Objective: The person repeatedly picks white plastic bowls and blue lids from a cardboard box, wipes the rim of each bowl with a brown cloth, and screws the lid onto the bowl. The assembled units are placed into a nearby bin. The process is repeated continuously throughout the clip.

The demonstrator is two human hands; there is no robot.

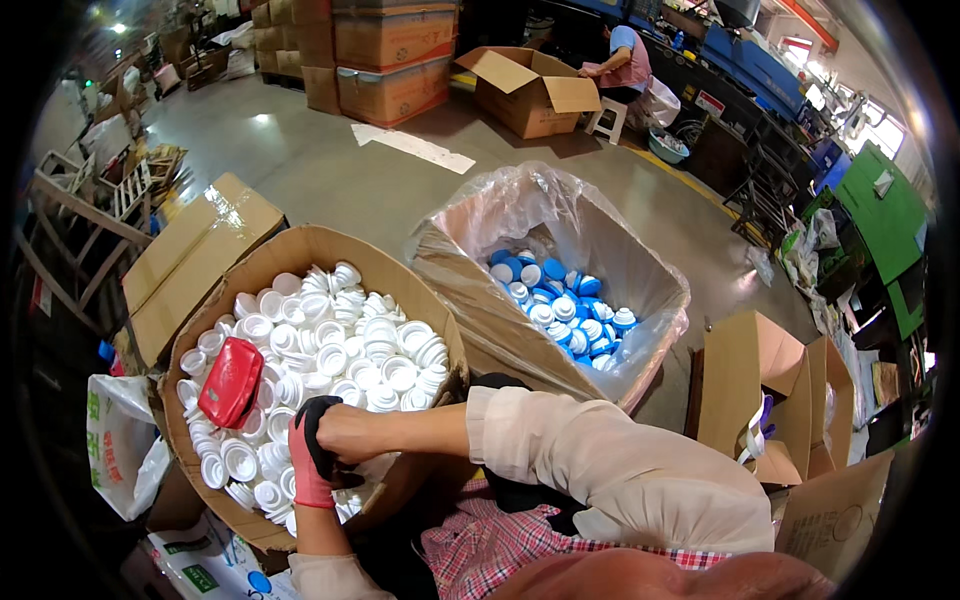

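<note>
Smooth white plastic caps [335, 350] fill that matt cardboard box [305, 246]; toward its left edge, a glossy red case [231, 383]. From here the pink glove [310, 480] looks like cloth; the plastic film [540, 190], crinkled, shines.

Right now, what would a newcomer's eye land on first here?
Probably the shiny red object, lying on the white caps in the left carton. Next, the blue-and-white caps in the plastic-lined box to its right. Then the left hand in a pink-and-black glove, the right hand against it, above the white caps.
</note>
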